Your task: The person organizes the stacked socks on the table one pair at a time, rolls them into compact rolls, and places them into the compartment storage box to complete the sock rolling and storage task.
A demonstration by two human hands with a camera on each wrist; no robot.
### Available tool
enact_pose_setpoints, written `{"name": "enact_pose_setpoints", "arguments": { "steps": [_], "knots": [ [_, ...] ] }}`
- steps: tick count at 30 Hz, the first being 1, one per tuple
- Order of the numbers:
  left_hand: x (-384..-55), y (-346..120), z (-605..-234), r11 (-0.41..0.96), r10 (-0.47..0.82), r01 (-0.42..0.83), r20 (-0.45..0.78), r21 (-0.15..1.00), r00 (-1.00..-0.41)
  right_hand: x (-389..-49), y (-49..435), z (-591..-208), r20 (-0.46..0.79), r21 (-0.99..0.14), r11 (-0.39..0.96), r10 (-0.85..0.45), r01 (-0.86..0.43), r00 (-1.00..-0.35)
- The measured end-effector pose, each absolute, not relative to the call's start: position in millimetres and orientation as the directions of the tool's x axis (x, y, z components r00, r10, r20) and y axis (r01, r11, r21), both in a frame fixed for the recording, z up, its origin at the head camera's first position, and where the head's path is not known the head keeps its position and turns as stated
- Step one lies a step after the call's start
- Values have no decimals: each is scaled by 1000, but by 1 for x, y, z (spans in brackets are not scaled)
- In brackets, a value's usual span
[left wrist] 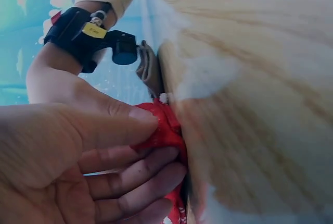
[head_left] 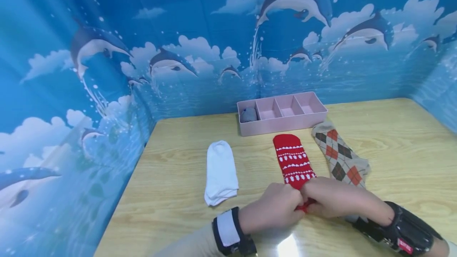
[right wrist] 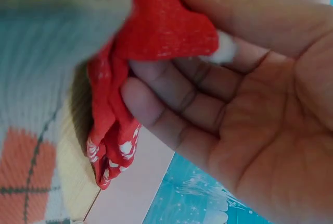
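A red sock (head_left: 293, 158) with white patterned bands lies on the table, its toe toward the pink box. My left hand (head_left: 273, 205) pinches the near end of it, thumb on top, as the left wrist view shows. Close beside it, my right hand (head_left: 330, 197) pinches the same red cuff (right wrist: 166, 26) between thumb and fingers. Both hands almost meet at the cuff. To the right lies a beige argyle sock (head_left: 340, 156), partly hidden behind my right hand. A pair of white socks (head_left: 221, 173) lies flat to the left.
Behind the socks stands a pink divided box (head_left: 282, 124); a grey rolled bundle (head_left: 248, 114) sits in its leftmost compartment. A blue dolphin-print curtain (head_left: 214, 31) hangs along the wooden table's (head_left: 171, 162) back and left sides.
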State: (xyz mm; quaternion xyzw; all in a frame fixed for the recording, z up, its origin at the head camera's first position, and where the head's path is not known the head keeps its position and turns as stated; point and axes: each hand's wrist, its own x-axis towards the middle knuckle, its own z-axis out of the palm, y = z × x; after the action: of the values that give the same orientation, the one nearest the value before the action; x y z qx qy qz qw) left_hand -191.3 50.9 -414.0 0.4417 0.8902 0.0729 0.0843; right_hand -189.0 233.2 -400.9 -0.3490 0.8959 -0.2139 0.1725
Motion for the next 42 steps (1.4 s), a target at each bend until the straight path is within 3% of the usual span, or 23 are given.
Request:
{"name": "enact_pose_setpoints", "arguments": {
  "steps": [9,17,26,32,42],
  "knots": [
    [-195,49,-415,630,765,710,-95,316,-637,-188,231,-400,-193,-485,749,-596,-452,-780],
    [-195,48,-417,659,712,622,-84,423,-698,-189,229,-402,-146,-469,737,-608,-487,-780],
    [-197,51,-417,688,687,617,-70,383,-723,-186,228,-399,-70,-321,769,-602,-553,-796],
    [-198,50,-414,671,715,658,-66,341,-696,-187,225,-403,-69,-283,791,-580,-542,-811],
    [-200,50,-412,631,770,752,-37,191,-637,-194,225,-399,-61,-335,740,-634,-583,-771]
  ]
}}
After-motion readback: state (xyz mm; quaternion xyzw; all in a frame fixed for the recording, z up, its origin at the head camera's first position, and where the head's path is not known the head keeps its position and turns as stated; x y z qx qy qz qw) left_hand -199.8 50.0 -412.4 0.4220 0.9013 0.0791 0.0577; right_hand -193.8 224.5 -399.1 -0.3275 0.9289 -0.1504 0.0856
